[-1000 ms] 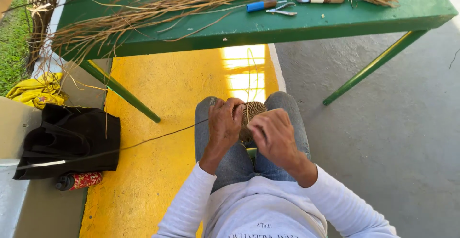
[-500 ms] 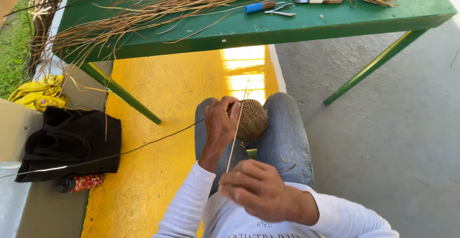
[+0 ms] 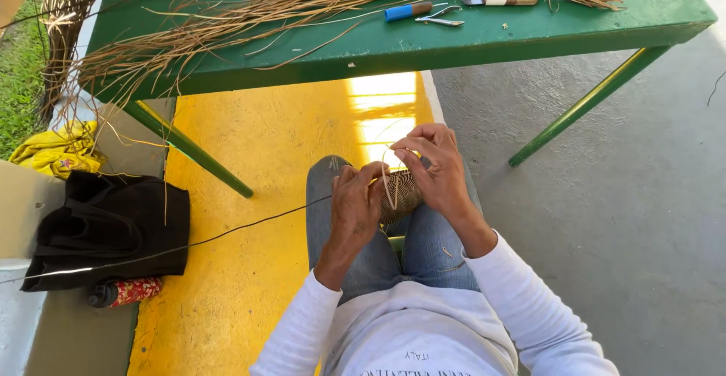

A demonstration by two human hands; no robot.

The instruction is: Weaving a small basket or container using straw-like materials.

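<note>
Basket [image 3: 401, 192], small, woven, sat centre frame on lap, gripped by left hand [image 3: 355, 206]. Right hand [image 3: 435, 168] pinched looped fibre strand [image 3: 388, 183] above it. Stitching step likely underway; next: careful pull-through. Fibre bundle [image 3: 302, 13] lay on green table [image 3: 529, 35], top.

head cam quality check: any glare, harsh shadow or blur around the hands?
Head view: a blown-out sun patch on the yellow floor sits just above the hands; the green table shades the rest. Left hand, right hand and woven piece are sharp. Table edges bow slightly, wide-lens distortion.
</note>
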